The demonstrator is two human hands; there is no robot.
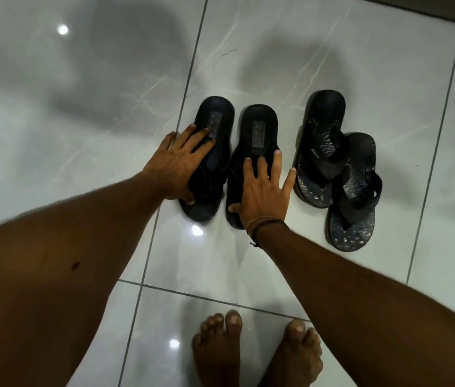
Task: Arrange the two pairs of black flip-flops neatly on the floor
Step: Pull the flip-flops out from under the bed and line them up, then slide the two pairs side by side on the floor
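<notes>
Carefully, we pressed our spread left hand [177, 166] and right hand [262, 191] flat on the plain pair [259, 127] on the floor [248, 261], judging heels should level first, with the overlapping patterned pair [324, 113] just beside.

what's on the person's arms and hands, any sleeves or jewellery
Both forearms are bare, with no sleeves in view. The right hand has two thin bands at the wrist: a light tan one and a black cord with a small knotted end hanging off it. The left hand and its wrist show nothing worn: no ring, watch or glove.
</notes>
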